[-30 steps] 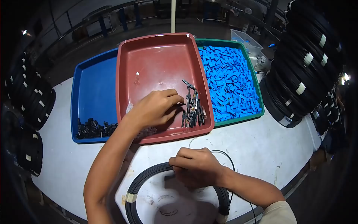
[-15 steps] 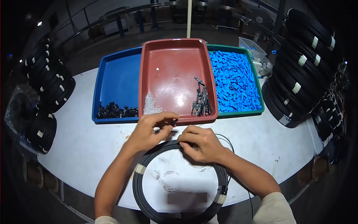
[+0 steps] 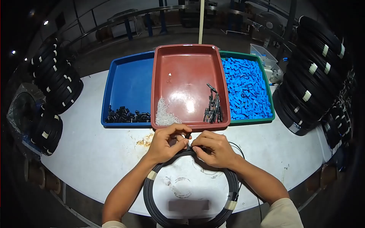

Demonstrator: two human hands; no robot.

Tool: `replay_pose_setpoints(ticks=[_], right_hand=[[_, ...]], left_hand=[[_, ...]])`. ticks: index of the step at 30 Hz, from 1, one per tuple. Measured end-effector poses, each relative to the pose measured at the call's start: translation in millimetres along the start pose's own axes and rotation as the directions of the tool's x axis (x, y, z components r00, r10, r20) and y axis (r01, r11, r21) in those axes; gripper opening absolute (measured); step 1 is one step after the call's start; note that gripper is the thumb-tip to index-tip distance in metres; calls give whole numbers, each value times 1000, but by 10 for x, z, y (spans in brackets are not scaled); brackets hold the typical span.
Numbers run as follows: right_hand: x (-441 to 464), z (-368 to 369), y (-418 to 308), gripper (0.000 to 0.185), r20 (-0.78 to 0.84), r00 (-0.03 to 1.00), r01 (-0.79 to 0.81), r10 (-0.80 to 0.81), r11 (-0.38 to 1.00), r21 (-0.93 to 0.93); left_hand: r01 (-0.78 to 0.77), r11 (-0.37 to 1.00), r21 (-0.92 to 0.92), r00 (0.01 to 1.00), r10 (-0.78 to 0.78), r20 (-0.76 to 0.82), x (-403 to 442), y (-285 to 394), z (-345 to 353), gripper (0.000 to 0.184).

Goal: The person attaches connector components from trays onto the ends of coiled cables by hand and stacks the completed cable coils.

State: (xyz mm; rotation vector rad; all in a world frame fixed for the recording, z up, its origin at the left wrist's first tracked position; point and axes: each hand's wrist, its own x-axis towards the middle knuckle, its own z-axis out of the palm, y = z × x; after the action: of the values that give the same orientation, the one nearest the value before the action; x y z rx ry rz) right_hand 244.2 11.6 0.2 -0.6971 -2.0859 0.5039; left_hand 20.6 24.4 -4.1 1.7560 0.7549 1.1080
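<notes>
A coil of black cable (image 3: 149,195), bound with pale tape bands, stands at the front of the white table. My left hand (image 3: 169,142) is above its upper rim and pinches a small black connector (image 3: 188,135). Close beside it, my right hand (image 3: 213,148) is closed on the cable at the top of the coil; the cable end between its fingers is mostly hidden. A red tray (image 3: 186,72) behind the hands holds clear small pieces (image 3: 164,114) at its left and black connectors (image 3: 214,108) at its right.
A blue tray (image 3: 129,83) with black parts is left of the red one. A green tray (image 3: 270,97) full of blue pieces is on the right. Stacks of black coils stand at the left (image 3: 57,79) and right (image 3: 315,76).
My left hand has come back from the red tray to beside my right hand, with a small black connector in its fingers. The camera view has shifted, and both hands are now close together.
</notes>
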Motion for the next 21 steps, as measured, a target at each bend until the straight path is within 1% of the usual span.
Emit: replay_pose_setpoints(ticks=[2, 3, 5, 7, 9, 11, 12, 14, 15, 17, 18, 19, 20, 21], right_hand=[[4, 10, 14, 9, -43, 999, 21, -21, 1000, 0], [5, 5, -6, 9, -43, 999, 17, -16, 1000, 5], [17, -20, -47, 11, -30, 998, -63, 62, 998, -8], [6, -16, -33, 11, -35, 997, -62, 62, 998, -5], [11, -19, -34, 10, -76, 995, -68, 66, 998, -17], [6, -14, -32, 9, -94, 994, -56, 54, 998, -24], [10, -17, -41, 9, -113, 992, -53, 50, 998, -26], [26, -29, -46, 8, -134, 990, -48, 44, 998, -30], [24, -32, -50, 8, -146, 988, -52, 45, 998, -42], [20, -35, -70, 8, -160, 986, -61, 51, 997, -55], [31, -36, -95, 8, -181, 981, -82, 74, 996, -41], [37, -40, -108, 8, -201, 975, -103, 96, 994, -26], [36, -40, -97, 8, -201, 975, -104, 97, 994, -26], [35, -37, -77, 8, -206, 976, -75, 66, 997, -35]], left_hand=[[5, 998, -70, 1000, -5, -2, -5, 14, 12, 29], [11, 997, -71, 1000, -12, -1, -11, 6, 11, 29], [-12, 998, -67, 1000, 12, -7, -11, -12, 12, 28], [-26, 998, -61, 999, 24, -35, -19, -25, 18, 28], [-44, 998, -52, 997, 41, -65, -17, -31, 17, 28], [-65, 994, 90, 995, 71, -75, -26, -32, 15, 27], [-64, 994, 89, 995, 71, -75, -25, -14, 12, 27], [-154, 949, 277, 984, 171, -40, -14, 35, 8, 29], [-153, 949, 274, 985, 170, -39, -15, 26, 26, 29], [-197, 947, 253, 960, 239, -148, -8, -4, 70, 32], [-198, 948, 251, 960, 239, -146, -9, -3, 68, 32], [-207, 930, 303, 960, 253, -122, -14, 2, 53, 33], [-215, 910, 355, 959, 265, -97, -19, 9, 44, 33], [-215, 910, 354, 960, 264, -97, -17, 17, 44, 33]])
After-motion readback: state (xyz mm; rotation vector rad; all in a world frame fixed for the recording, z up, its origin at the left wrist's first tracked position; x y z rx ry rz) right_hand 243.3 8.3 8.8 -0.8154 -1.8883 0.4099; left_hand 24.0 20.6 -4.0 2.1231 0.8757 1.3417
